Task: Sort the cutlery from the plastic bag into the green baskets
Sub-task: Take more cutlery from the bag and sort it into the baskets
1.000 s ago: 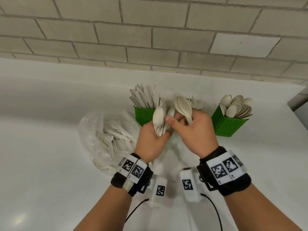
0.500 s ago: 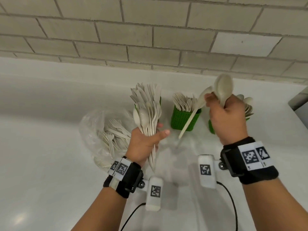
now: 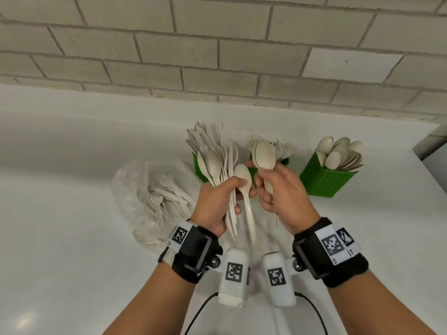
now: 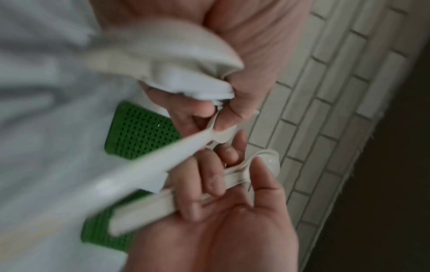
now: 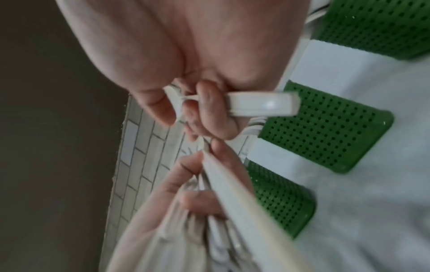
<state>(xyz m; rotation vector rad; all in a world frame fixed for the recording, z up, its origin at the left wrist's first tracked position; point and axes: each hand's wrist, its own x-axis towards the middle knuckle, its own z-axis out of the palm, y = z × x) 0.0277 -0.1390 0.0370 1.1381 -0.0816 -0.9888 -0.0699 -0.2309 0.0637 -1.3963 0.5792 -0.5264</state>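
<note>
Head view: taken from above and behind both forearms, facing forward and down across the white counter point(image 3: 60, 238) toward the brick wall point(image 3: 217, 56); moderate distance. Left wrist view: taken along the left hand point(image 4: 221, 230), very close, blurred, facing the right hand point(image 4: 244, 46) and wall. Right wrist view: taken along the right hand point(image 5: 197, 55), equally close, facing the left hand point(image 5: 186, 198). Shared by all three: both hands, held cutlery, green baskets point(image 3: 324, 182), wall.
</note>
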